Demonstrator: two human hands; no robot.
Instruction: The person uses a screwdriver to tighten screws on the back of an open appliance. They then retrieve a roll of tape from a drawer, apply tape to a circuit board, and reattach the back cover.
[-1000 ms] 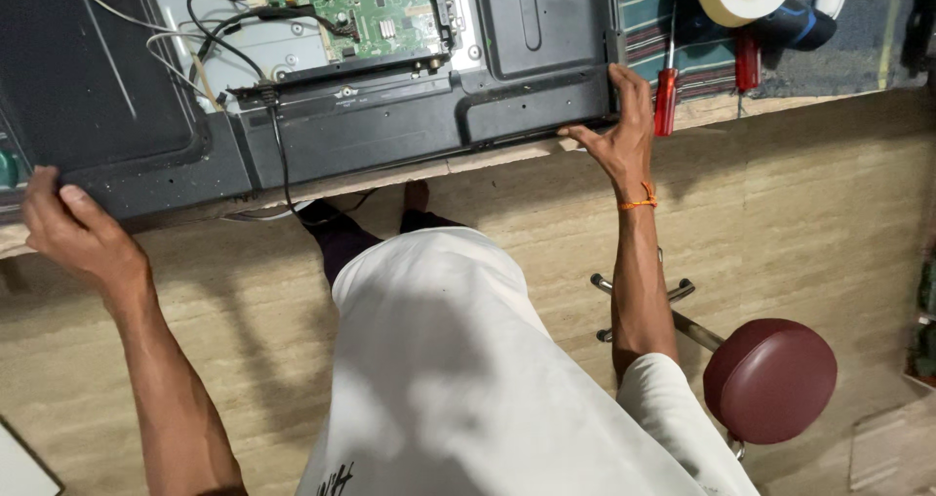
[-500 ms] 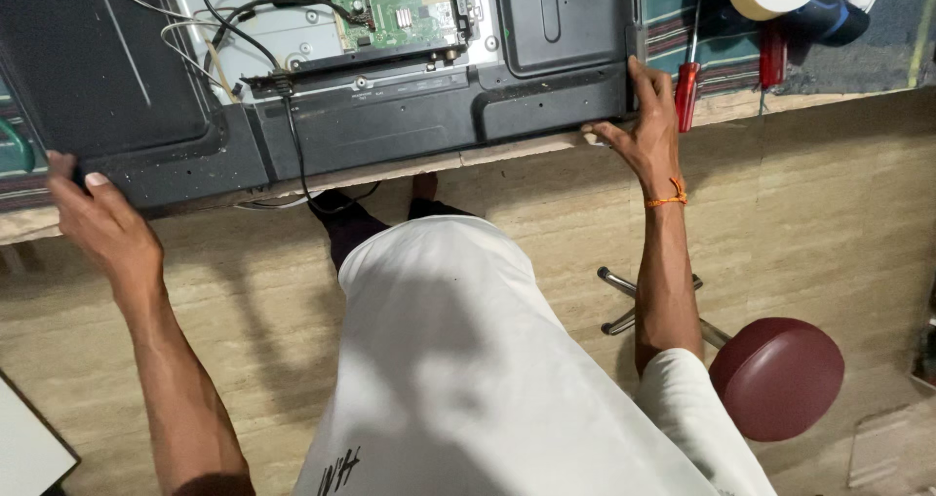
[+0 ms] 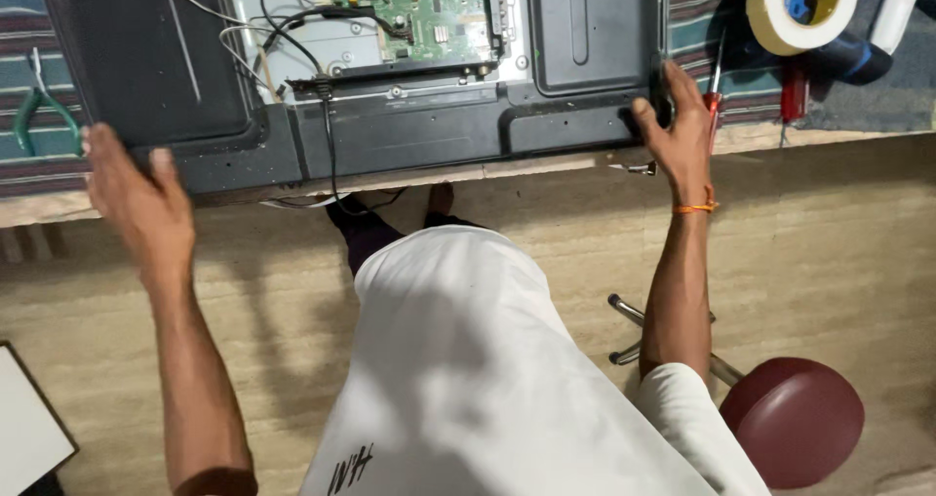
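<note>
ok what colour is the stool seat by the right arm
Dark red, maroon stool seat, seen best in the head view, lower right on the floor.

Far part of the black television back [image 3: 390, 135] cut off by the top edge, green circuit board [image 3: 419, 13] cropped there too, left hand [image 3: 141, 198] motion-blurred, its fingertips indistinct, tape roll [image 3: 799, 8] partly out of view, white panel [image 3: 29, 428] cropped at left, feet mostly hidden by the white shirt [image 3: 468, 359]

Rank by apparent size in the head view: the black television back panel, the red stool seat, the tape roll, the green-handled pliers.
1. black television back panel
2. red stool seat, though it sits nearer the camera
3. tape roll
4. green-handled pliers
</note>
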